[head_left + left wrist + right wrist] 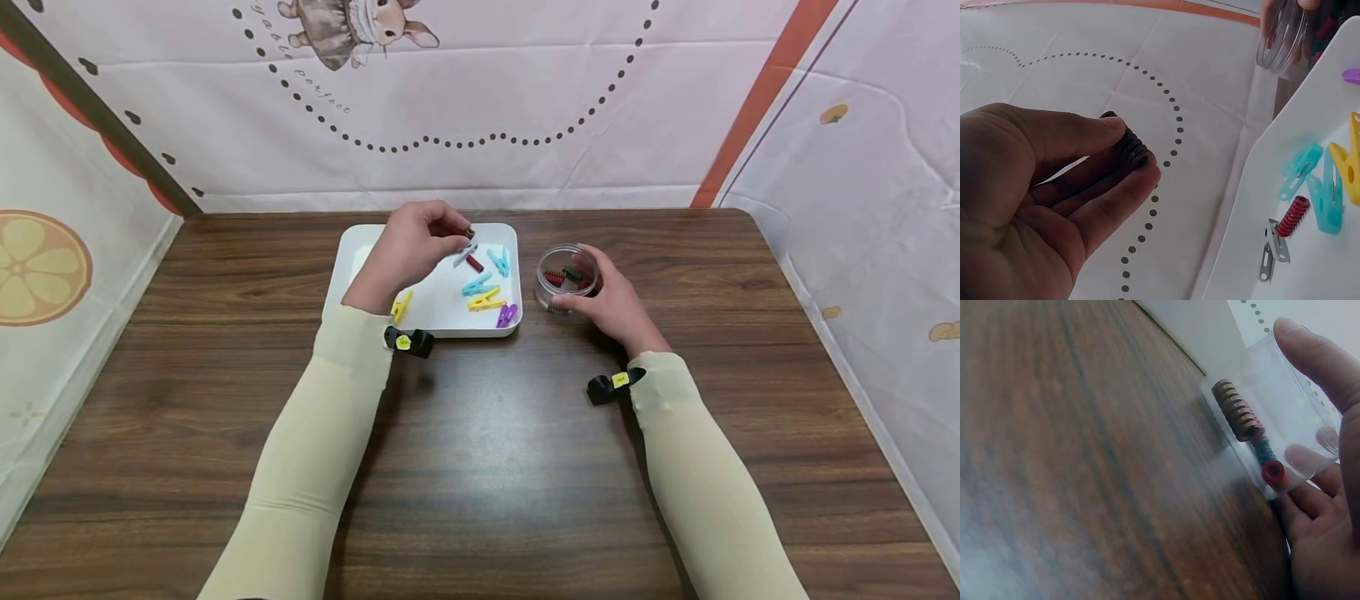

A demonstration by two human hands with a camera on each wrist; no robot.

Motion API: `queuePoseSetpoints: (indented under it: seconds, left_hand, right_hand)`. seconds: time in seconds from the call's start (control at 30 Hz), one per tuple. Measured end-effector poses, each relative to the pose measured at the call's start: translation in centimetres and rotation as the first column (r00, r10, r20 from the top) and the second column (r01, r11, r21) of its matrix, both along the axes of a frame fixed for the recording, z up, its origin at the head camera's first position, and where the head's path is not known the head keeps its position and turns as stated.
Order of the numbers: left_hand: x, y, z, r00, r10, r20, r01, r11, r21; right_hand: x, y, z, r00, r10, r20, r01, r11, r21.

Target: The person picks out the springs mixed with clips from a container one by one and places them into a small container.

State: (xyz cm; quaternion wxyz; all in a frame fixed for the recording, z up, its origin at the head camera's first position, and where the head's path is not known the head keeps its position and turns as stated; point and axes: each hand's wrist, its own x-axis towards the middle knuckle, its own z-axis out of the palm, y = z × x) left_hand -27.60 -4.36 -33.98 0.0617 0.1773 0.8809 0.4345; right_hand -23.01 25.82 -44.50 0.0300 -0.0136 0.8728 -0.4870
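Note:
Between thumb and fingers my left hand (416, 250) pinches a dark brown coil spring (1130, 147), held above the far side of a white tray (360, 321). My right hand (618, 304) grips a clear round jar (1260, 369) around its side, thumb and fingers on opposite walls. Inside the jar lie a brown spring (1235, 409), a green spring (572, 272) and red springs (554, 277). A red spring (1294, 216) lies in the tray against a grey metal clip (1276, 240).
In the tray are light blue clothespins (477, 285), yellow clothespins (486, 300) and a purple clothespin (507, 315). The jar stands just right of the tray on the brown wooden table (480, 467). A printed cloth (525, 100) hangs behind the table.

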Motion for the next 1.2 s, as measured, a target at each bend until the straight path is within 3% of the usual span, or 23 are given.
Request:
queuePoseSetpoints:
  seconds: [0.3, 0.67, 1.2]
  left_hand:
    - [0.4, 0.9, -0.2, 1.0, -0.028, -0.01, 0.029, 0.998, 0.047]
    - [0.7, 1.8, -0.7, 0.998, -0.058, 0.028, 0.054, 0.991, 0.125]
    - [1.8, 2.9, -1.4, 0.999, -0.041, -0.006, 0.042, 0.98, 0.194]
  right_hand:
    - [0.0, 0.0, 0.0, 1.0, -0.002, 0.002, 0.002, 1.0, 0.006]
    - [-0.1, 0.1, 0.1, 1.0, 0.004, 0.012, -0.004, 1.0, -0.003]
    - [-0.1, 0.1, 0.1, 1.0, 0.003, 0.008, -0.003, 1.0, -0.001]
